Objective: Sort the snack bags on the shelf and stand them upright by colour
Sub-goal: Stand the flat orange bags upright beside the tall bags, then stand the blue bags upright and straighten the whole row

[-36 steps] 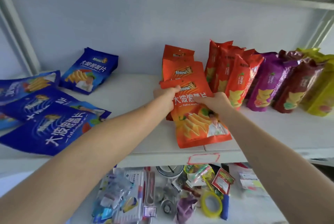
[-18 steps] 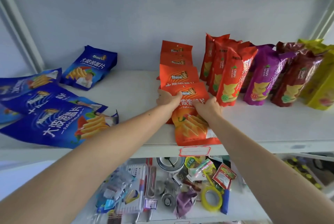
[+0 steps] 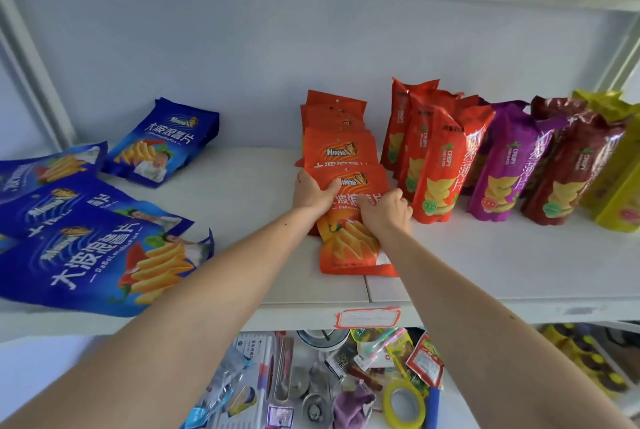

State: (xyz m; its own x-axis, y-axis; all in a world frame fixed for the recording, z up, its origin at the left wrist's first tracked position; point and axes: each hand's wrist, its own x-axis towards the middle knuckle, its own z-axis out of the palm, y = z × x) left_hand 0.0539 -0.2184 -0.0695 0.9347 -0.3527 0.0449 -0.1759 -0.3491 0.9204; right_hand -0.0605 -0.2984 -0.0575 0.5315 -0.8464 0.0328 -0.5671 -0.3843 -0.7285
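Mid-frame, your left hand (image 3: pixel 313 191) and right hand (image 3: pixel 386 212) both grip the front orange bag (image 3: pixel 349 238); its long axis runs toward the orange stack (image 3: pixel 337 138) directly behind.

Two long bare arms were in the picture. No sleeves covered them as far as the picture showed. The left hand (image 3: pixel 313 191) wore no glove and no ring that could be seen. The right hand (image 3: pixel 386 212) was bare too. Both wrists had no watch or band.
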